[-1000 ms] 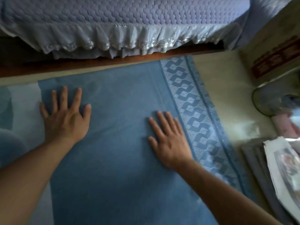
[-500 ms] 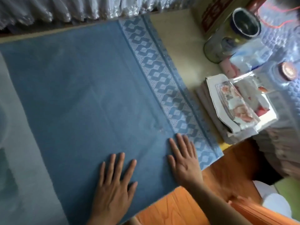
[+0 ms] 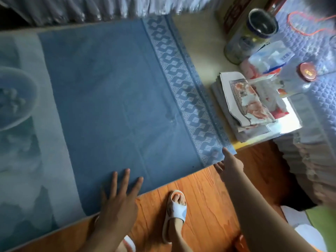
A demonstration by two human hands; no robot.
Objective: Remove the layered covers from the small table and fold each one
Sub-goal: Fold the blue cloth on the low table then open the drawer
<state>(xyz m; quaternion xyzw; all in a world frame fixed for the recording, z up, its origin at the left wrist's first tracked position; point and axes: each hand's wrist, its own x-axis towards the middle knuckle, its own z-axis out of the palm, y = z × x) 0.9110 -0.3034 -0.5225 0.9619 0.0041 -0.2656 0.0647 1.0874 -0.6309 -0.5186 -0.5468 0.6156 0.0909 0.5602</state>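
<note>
A blue cover (image 3: 112, 99) with a patterned border along its right side lies spread flat on the small table (image 3: 198, 39). A paler grey-blue cover (image 3: 52, 146) shows under it on the left. My left hand (image 3: 118, 200) rests flat with spread fingers on the blue cover's near edge. My right hand (image 3: 231, 163) is at the near right corner of the blue cover. Its thumb lies on the border, one finger is at the edge, and the other fingers are hidden.
A stack of folded cloths (image 3: 251, 106) sits on the table's right end, with a jar (image 3: 251, 37), plastic bags (image 3: 269, 57) and a red-capped bottle (image 3: 307, 71) behind it. A frilled bed edge (image 3: 91, 10) runs along the far side. My slippered foot (image 3: 176, 211) stands on the wooden floor (image 3: 209, 197).
Both hands slid from the middle of the blue cover to its near edge. My right hand then moved right, off the flat cloth, to the near right corner.
</note>
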